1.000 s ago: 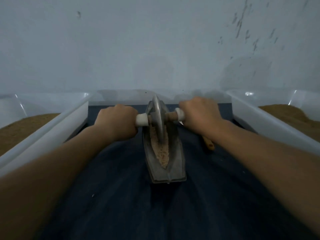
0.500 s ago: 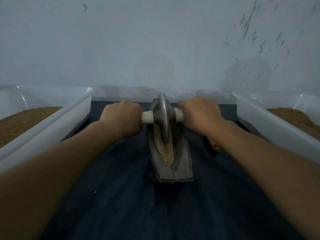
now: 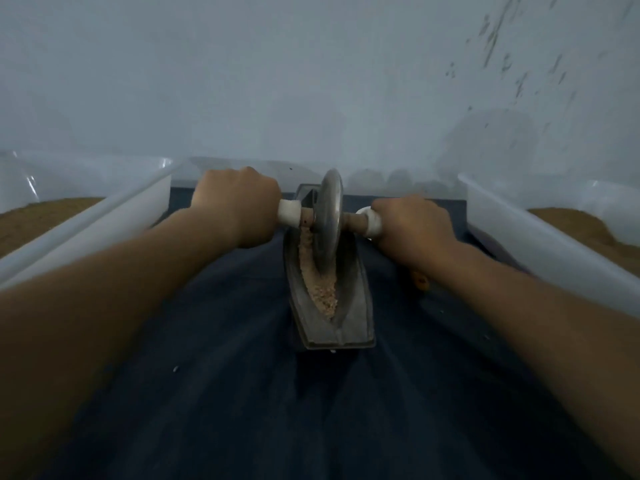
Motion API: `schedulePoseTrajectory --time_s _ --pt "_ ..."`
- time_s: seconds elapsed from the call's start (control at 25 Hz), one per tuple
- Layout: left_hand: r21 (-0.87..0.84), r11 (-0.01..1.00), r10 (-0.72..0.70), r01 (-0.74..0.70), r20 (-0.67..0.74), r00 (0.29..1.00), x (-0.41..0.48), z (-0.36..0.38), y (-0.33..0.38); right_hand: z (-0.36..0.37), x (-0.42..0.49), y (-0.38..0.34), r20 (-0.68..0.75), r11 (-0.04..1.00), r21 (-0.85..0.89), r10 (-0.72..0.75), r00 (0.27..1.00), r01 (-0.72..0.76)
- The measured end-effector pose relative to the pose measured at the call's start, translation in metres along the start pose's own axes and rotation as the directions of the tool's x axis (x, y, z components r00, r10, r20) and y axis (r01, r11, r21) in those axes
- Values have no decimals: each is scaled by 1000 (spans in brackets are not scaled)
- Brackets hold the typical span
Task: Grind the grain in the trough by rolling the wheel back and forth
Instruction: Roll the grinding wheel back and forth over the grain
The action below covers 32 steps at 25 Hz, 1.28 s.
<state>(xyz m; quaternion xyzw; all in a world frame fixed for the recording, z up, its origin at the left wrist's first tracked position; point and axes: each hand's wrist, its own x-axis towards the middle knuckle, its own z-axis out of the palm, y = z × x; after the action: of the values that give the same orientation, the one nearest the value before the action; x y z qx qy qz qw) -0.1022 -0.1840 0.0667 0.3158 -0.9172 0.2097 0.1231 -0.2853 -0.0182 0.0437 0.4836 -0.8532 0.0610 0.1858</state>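
Now that the axle (image 3: 353,221) has skewed, left hand (image 3: 239,202) ahead of right hand (image 3: 412,226), both fists clamp its white grips (image 3: 289,213); the wheel (image 3: 329,216) sits far up the trough (image 3: 358,306); near-end grain (image 3: 323,292) lies exposed, so a backstroke looks due.

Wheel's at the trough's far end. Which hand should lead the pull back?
Left, probably. The left hand grips its white handle farther out than the right hand, so the grey metal wheel sits skewed in the grey boat-shaped trough; pulling left first would square it.
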Motion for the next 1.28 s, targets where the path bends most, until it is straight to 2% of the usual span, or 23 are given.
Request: schedulePoseTrajectory --time_s 0.04,0.08,0.16,0.2,0.28,0.4,0.48,0.52,0.6,0.68,0.72,0.8,0.88,0.96,1.0,1.04,1.12,1.16,1.2,1.28 --pt "-54 997 52 -50 35 998 -13 1 -7 -6 -10 5 -46 995 -50 -89 995 86" --pt "-119 989 98 -89 72 993 -28 4 -15 -8 -21 12 -153 973 -153 -195 969 172" --pt "-207 975 111 -84 123 986 -47 12 -25 -11 -36 15 -349 941 -290 -275 896 176" --pt "-232 971 94 -58 145 985 -46 15 -26 -12 -31 12 -365 933 -321 -277 889 159" --pt "-232 973 34 -3 132 991 -35 18 -16 -8 -16 -1 -277 950 -294 -187 942 102" --pt "-66 993 -99 96 -31 995 -7 12 5 -9 12 -17 -85 995 -102 7 996 -15" --pt "-14 998 -62 62 -37 997 -4 5 4 -9 10 -9 5 999 -40 9 1000 -9" --pt "-4 1000 5 -5 -40 999 -12 3 -2 -10 -4 -2 1 999 -34 -33 999 33" --pt "37 985 174 -170 -180 968 -34 4 -13 -3 -36 12 -218 979 -161 -160 963 126" --pt "111 977 210 -184 -316 925 -43 6 -15 -2 -49 15 -393 965 -250 -171 903 74" --pt "139 980 181 -142 -333 925 -40 7 -12 0 -45 12 -382 972 -229 -132 915 45" --pt "67 997 55 -38 -273 961 -28 13 0 3 -26 -2 -237 992 -125 -18 971 -12" --pt "-16 996 -88 86 -151 985 -9 9 8 -2 1 -16 -87 995 -42 82 993 -86" --pt "-24 996 -87 85 -86 992 2 4 8 -6 13 -14 -9 995 -8 95 995 -95" --pt "3 999 -35 35 -88 996 -2 3 4 -6 6 -8 8 999 -4 44 999 -44" --pt "38 999 38 -33 -137 990 -12 4 0 -7 -9 -2 -20 1000 -18 -21 1000 21" --pt "132 982 172 -138 -295 940 -37 8 -8 -3 -43 14 -239 978 -151 -174 955 141" --pt "148 979 186 -139 -377 907 -45 8 -11 -3 -49 19 -340 966 -212 -217 915 151" --pt "154 980 179 -126 -415 892 -43 10 -12 -6 -46 19 -345 953 -258 -246 906 161" --pt "81 995 79 -57 -303 950 -35 16 -6 -5 -25 7 -221 968 -196 -197 955 155"
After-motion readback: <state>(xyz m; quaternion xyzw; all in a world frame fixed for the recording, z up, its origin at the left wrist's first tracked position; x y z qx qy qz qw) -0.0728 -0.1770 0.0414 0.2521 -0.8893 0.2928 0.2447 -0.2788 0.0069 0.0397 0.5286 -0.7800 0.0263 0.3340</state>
